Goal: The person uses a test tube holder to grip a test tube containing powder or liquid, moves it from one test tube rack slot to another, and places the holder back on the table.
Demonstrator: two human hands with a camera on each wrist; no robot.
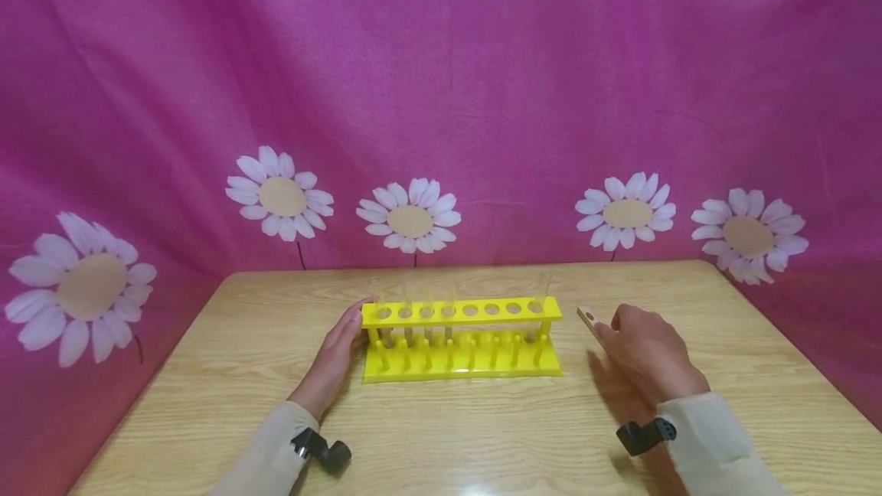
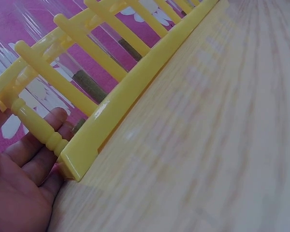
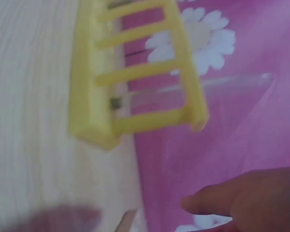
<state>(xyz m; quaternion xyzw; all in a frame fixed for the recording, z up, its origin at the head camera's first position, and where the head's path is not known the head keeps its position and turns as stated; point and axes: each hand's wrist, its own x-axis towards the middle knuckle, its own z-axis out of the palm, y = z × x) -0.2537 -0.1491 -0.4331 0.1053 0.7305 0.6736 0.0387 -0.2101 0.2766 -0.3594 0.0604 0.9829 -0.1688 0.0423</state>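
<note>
A yellow test tube rack stands on the table, with several clear test tubes in its left holes and one test tube at its right end. Dark brownish matter shows low in some tubes in the left wrist view. My left hand grips the rack's left end, its fingers reaching behind the end post. To the right of the rack, my right hand holds a flat wooden test tube holder whose tip, with a round hole, points toward the rack. The hand hides the rest of it.
The light wood table ends at the back against a magenta cloth with printed white daisies. That cloth also hangs along both sides. Several thin upright pegs line the rack's base.
</note>
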